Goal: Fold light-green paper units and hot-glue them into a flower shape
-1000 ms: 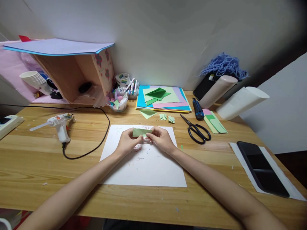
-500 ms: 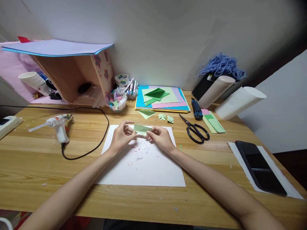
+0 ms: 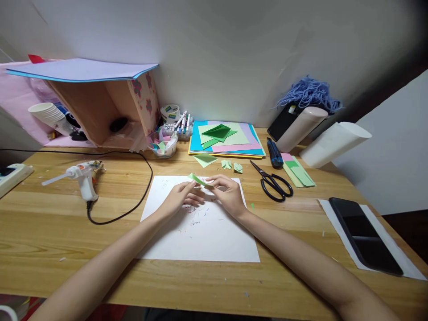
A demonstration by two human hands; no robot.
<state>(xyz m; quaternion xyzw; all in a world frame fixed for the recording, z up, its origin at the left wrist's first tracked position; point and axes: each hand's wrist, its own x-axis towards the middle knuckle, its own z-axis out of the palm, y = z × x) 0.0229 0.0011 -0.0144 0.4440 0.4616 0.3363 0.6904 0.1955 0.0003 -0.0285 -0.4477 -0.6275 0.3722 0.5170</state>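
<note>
A narrow, folded piece of light green paper (image 3: 200, 180) is held just above a white sheet (image 3: 200, 243) that has coloured marks on it. My right hand (image 3: 230, 195) pinches its right end between thumb and fingers. At the paper's left part, the fingertips of my left hand (image 3: 182, 196) close on its lower edge, while the other fingers reach loosely underneath. Beyond my hands lie a light green paper triangle (image 3: 205, 160) and two small folded green paper pieces, one left (image 3: 226, 164) and one right (image 3: 238, 168).
Black-handled scissors (image 3: 272, 180), a blue utility knife (image 3: 274, 153) and green paper strips (image 3: 298, 171) lie to the right. A phone (image 3: 364, 236) is farther right. Left stands a glue gun (image 3: 85, 180) with its black cord (image 3: 147, 191). Stacked coloured paper (image 3: 194, 145) lies behind.
The green paper has turned from facing me broadly to a tilted, narrow edge, its right end lower. My left hand has shifted slightly, its lower fingers now stretched beneath the paper.
</note>
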